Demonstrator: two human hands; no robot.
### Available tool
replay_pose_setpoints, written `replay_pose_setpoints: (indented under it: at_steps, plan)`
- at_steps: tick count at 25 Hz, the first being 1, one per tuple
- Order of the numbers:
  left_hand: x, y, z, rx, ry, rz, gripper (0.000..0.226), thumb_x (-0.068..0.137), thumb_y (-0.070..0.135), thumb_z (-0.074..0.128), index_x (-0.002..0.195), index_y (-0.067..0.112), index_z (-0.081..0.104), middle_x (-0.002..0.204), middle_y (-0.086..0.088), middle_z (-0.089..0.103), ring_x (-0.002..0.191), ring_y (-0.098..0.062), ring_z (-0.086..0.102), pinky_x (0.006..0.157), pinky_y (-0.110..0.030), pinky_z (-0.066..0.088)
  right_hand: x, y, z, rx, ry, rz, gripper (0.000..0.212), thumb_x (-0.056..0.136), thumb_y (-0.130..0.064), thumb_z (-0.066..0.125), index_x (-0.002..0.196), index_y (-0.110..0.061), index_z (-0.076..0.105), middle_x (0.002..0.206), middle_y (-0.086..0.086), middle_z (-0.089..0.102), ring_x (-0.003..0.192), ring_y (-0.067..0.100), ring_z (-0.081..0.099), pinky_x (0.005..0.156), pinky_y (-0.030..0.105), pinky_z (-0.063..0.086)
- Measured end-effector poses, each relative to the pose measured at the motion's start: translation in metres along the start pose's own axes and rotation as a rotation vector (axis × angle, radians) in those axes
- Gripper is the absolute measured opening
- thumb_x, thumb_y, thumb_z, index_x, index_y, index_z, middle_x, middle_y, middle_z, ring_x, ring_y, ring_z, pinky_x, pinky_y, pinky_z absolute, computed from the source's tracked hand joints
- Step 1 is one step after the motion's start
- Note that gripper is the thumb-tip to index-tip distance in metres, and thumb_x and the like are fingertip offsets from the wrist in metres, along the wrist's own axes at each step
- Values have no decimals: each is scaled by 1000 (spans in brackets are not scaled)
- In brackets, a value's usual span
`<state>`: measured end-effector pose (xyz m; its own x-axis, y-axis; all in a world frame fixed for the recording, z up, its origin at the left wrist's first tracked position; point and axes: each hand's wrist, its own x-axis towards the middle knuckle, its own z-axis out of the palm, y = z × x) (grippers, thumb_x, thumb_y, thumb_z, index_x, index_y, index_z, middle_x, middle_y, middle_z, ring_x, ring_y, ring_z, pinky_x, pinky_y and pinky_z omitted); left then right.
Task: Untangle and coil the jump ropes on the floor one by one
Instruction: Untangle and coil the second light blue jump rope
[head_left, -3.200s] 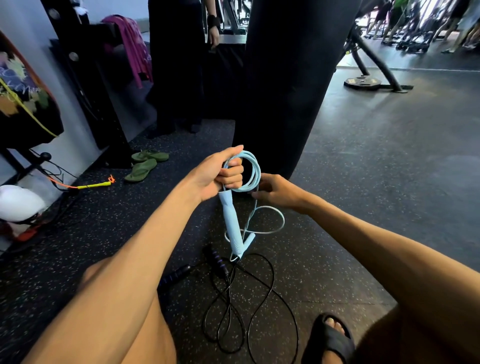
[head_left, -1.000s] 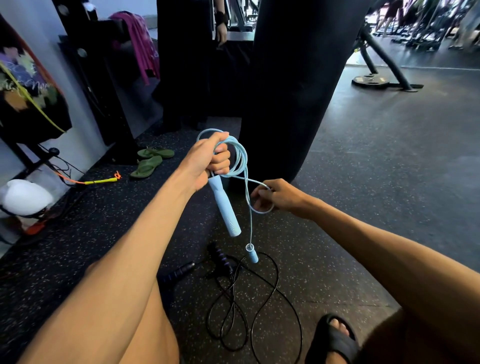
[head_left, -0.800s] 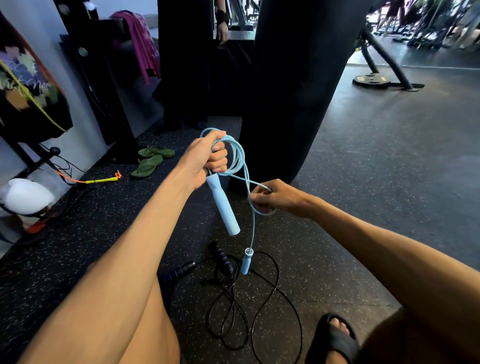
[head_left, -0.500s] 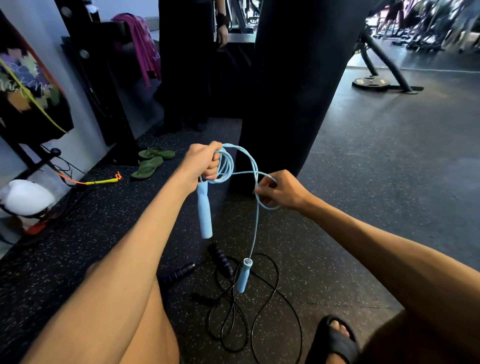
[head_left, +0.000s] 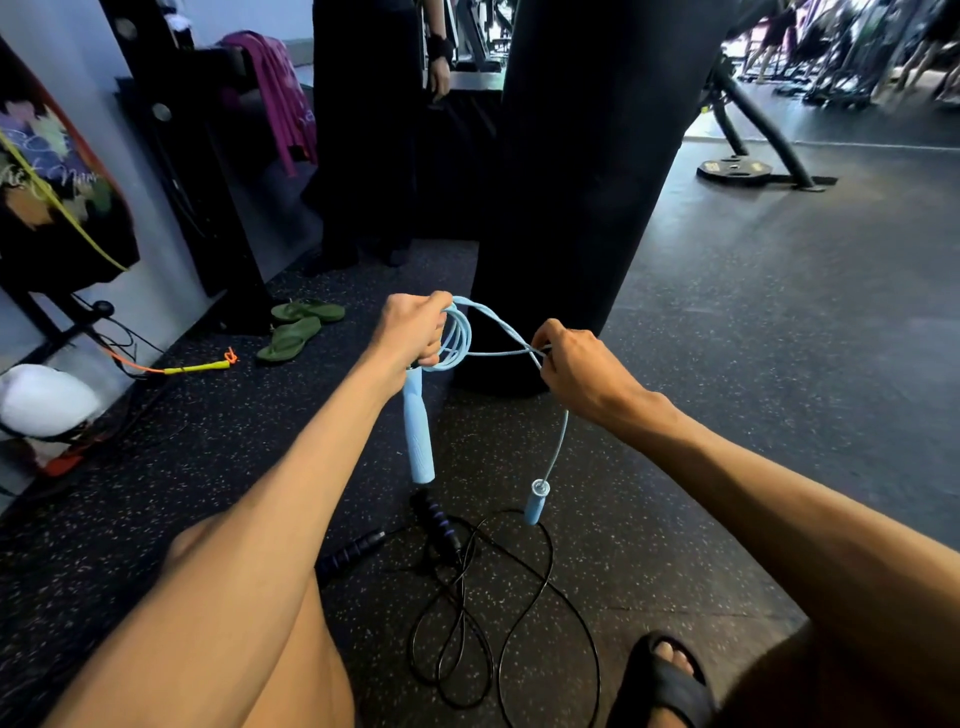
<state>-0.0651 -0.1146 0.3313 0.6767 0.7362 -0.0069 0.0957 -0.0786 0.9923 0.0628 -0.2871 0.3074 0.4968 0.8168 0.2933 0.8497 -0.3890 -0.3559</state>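
Note:
My left hand (head_left: 413, 332) grips the coiled loops of a light blue jump rope (head_left: 460, 338) together with one of its handles (head_left: 418, 431), which hangs straight down. My right hand (head_left: 576, 364) pinches the rope's free strand a short way to the right, level with the coil. From that pinch the strand drops to the second blue handle (head_left: 535, 501), which dangles just above the floor. Below it a black jump rope (head_left: 467, 613) lies tangled on the floor, its two dark handles (head_left: 353, 553) pointing left and up.
A black punching bag (head_left: 587, 182) stands right behind my hands. A person in black (head_left: 369, 130) stands beyond it. Green flip-flops (head_left: 296, 327) and a yellow-orange cord (head_left: 192, 368) lie at the left. My sandalled foot (head_left: 665, 675) is at the bottom right.
My right hand has risen and swung rightward with the free strand, drawing it out from the coil. The hanging handle in my left hand turned upright; the loose handle moved right.

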Motion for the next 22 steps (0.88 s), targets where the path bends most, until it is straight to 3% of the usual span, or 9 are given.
replay_pose_setpoints:
  at_steps: [4,6,8,12,15,17,20,22]
  plan:
    - [0,-4,5,66,-40,21,38,92,22,52,57,15,41,41,4,27,36,-12,20,45,-25,20,1,5,-1,-95,-68,39,10,98,-18,49,101,-11,56,103,11,62,85,23,57,72,40,51]
    - [1,-8,9,159,-60,44,39,93,22,53,56,12,46,37,7,29,32,-10,23,45,-24,23,4,11,-2,-302,-14,-2,20,97,-25,52,107,-11,60,115,10,51,102,27,48,85,44,46]
    - [2,-12,17,275,-79,75,41,93,23,54,53,12,52,35,8,31,31,-11,28,45,-24,27,6,11,-8,-397,97,-65,21,96,-27,53,107,-11,63,116,9,49,103,27,45,87,42,43]
    - [-5,-16,31,388,-107,107,42,93,25,55,53,12,61,36,6,37,37,-14,35,45,-25,32,6,6,-23,-297,159,-81,17,99,-20,50,106,-8,60,101,9,58,90,26,54,74,39,46]
    - [-10,-18,36,317,-149,92,40,96,26,55,62,8,67,44,1,36,40,-14,32,44,-27,31,8,2,-28,13,131,82,14,100,-18,47,99,-10,59,78,4,64,68,25,62,59,37,48]
    - [-12,-19,40,240,-178,80,40,97,29,54,69,6,69,48,-2,34,40,-14,30,45,-28,29,10,4,-28,183,57,146,13,99,-17,52,94,-12,63,79,2,69,73,22,68,65,37,56]
    - [-16,-20,50,229,-209,90,41,99,33,52,76,5,70,51,-4,36,42,-15,33,49,-31,31,11,8,-25,20,11,94,12,94,-22,60,87,-18,69,95,1,67,94,24,60,83,42,51]
    - [-16,-21,55,256,-208,101,44,98,38,52,82,2,71,54,-5,37,45,-16,35,54,-35,34,11,6,-23,41,-37,96,13,95,-22,60,86,-16,68,93,3,68,90,23,60,81,43,52]
